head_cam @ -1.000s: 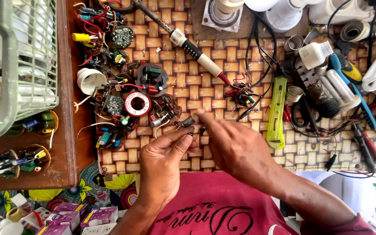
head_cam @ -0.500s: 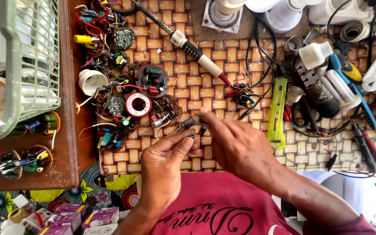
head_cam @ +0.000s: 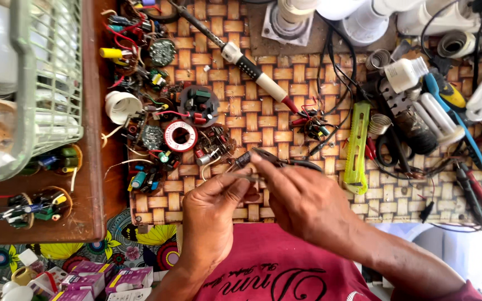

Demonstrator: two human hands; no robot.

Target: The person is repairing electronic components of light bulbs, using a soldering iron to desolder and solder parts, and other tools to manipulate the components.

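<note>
My left hand [head_cam: 213,214] and my right hand [head_cam: 305,200] meet over the front of a woven mat [head_cam: 263,120]. My left thumb and forefinger pinch a small electronic part [head_cam: 240,174] with thin wire leads. My right hand's fingertips close on small dark pliers [head_cam: 277,161]. The pliers' tip reaches the part just above my left fingers, and their handles run off to the right under my right hand. The part is tiny and mostly hidden by my fingers.
A soldering iron [head_cam: 252,67] lies diagonally on the mat. Left of my hands are a red-and-white solder spool [head_cam: 181,136] and several small circuit boards [head_cam: 197,105]. A yellow-green tool [head_cam: 357,146], lamp tubes [head_cam: 439,120] and a white bottle [head_cam: 405,72] lie to the right. A green basket [head_cam: 51,72] stands on a wooden board [head_cam: 93,184].
Both hands stay joined at the same spot on the mat. My fingers have shifted only slightly around the part and pliers.
</note>
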